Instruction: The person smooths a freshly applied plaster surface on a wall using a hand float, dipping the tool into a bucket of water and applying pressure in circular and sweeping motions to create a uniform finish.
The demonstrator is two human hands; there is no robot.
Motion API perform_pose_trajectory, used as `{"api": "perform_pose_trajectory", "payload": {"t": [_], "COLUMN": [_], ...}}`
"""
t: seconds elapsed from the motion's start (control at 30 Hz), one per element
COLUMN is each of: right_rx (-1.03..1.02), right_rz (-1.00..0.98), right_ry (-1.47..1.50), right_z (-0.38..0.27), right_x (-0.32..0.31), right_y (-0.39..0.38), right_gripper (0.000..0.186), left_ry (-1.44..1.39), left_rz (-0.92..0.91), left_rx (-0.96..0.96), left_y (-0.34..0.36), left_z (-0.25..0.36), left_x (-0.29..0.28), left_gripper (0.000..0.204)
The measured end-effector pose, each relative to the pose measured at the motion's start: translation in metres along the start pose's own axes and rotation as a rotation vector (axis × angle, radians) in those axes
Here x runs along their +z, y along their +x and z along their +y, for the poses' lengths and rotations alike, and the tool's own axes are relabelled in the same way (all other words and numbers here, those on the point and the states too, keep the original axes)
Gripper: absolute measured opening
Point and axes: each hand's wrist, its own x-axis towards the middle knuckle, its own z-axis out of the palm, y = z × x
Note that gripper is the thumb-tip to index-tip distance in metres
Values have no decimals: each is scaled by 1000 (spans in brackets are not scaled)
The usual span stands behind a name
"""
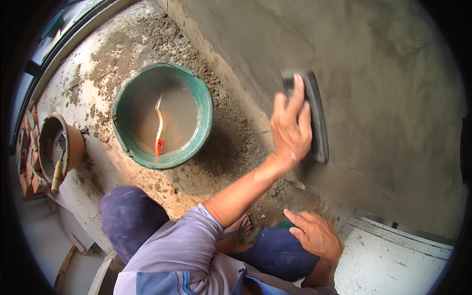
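Note:
My left hand (290,128) grips a dark grey float (317,128) held against the smeared grey cement surface (383,98). My right hand (314,236) is above my right knee, index finger stretched out and the others loosely bent, with no visible object in it. A green thing (285,224) is partly hidden below that hand. Left of the float, a green bucket (204,98) holds murky water and a brush (160,132) with a red-ended handle.
A brown bucket (73,145) with a wooden-handled trowel (57,174) stands at the left by stacked red bricks (25,182). Rough mortar (172,37) lines the edge beside the cement surface. A white speckled panel (388,260) lies at lower right. A dark frame edge runs along the upper left.

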Motion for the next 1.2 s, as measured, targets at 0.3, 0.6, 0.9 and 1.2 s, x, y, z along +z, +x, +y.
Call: {"api": "perform_pose_trajectory", "payload": {"t": [0.3,0.6,0.9,1.2], "right_rx": [71,-78,-51,-109], "right_rz": [35,75,56,58], "right_ry": [51,46,-22,-27], "right_z": [11,-2,5,-20], "right_x": [2,-4,0,-3], "right_y": [-28,-14,-9,-4], "right_gripper": [47,47,45,48], "left_ry": [-196,82,-159,-31], "left_rz": [22,27,274,83], "left_rx": [-78,167,247,244], "left_y": [317,36,372,34], "left_z": [-91,49,-68,38], "left_x": [-99,1,-98,4], "left_gripper": [52,58,55,56]}}
